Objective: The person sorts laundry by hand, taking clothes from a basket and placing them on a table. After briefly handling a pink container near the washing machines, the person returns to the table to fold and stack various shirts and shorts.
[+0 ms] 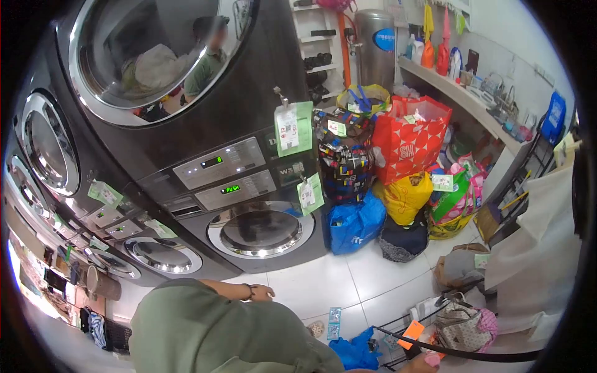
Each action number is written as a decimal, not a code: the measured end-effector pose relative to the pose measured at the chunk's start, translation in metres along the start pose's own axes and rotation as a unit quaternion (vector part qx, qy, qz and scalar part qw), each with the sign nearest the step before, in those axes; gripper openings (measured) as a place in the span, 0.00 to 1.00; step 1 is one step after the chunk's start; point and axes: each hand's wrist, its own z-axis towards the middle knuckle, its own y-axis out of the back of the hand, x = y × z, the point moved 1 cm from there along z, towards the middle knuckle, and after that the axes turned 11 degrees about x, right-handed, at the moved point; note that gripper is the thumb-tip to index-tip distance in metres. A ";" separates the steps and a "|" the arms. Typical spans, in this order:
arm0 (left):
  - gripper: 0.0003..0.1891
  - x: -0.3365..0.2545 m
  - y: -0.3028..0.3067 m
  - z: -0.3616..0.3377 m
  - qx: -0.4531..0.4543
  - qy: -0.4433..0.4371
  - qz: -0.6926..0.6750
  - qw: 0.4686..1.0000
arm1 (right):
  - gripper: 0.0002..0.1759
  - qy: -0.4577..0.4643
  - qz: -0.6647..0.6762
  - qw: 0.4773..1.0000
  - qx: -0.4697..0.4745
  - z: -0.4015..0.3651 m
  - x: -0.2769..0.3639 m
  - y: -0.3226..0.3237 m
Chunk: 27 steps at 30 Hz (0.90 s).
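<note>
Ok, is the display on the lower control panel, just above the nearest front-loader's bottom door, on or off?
On: the display glows green and reads PUSH.

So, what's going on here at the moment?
A person in a green shirt is by the stacked machines. The left hand hangs near the lower washer, with nothing visible in it. The right hand is at the bottom edge, by a pink thing and an orange card; its grip is unclear. The blue bag sits on the floor beside the washer, among other bags.
</note>
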 end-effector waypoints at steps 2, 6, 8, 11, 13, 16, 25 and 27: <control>0.25 -0.052 0.014 -0.009 0.025 -0.068 0.015 0.997 | 0.33 0.021 0.025 0.999 -0.016 -0.037 0.008 0.026; 0.23 -0.137 0.027 -0.006 -0.028 -0.285 0.080 0.955 | 0.35 0.099 0.092 0.989 -0.061 -0.138 0.027 0.068; 0.27 -0.183 0.035 -0.021 -0.047 -0.395 0.114 0.910 | 0.39 0.189 0.156 0.963 -0.113 -0.183 0.033 0.072; 0.33 -0.250 0.054 -0.080 -0.069 -0.477 0.202 0.853 | 0.39 0.322 0.247 0.902 -0.148 -0.231 0.060 0.072; 0.44 -0.271 0.059 -0.121 -0.152 -0.536 0.227 0.798 | 0.36 0.413 0.290 0.855 -0.115 -0.259 0.108 0.082; 0.52 -0.272 0.072 -0.165 -0.301 -0.586 0.158 0.736 | 0.39 0.492 0.424 0.760 0.008 -0.325 0.179 0.132; 0.50 -0.225 0.153 -0.282 -0.385 -0.578 -0.049 0.718 | 0.29 0.776 0.244 0.574 -0.093 -0.429 0.274 0.247; 0.51 -0.213 0.162 -0.299 -0.387 -0.586 -0.070 0.708 | 0.28 0.786 0.238 0.561 -0.101 -0.450 0.285 0.260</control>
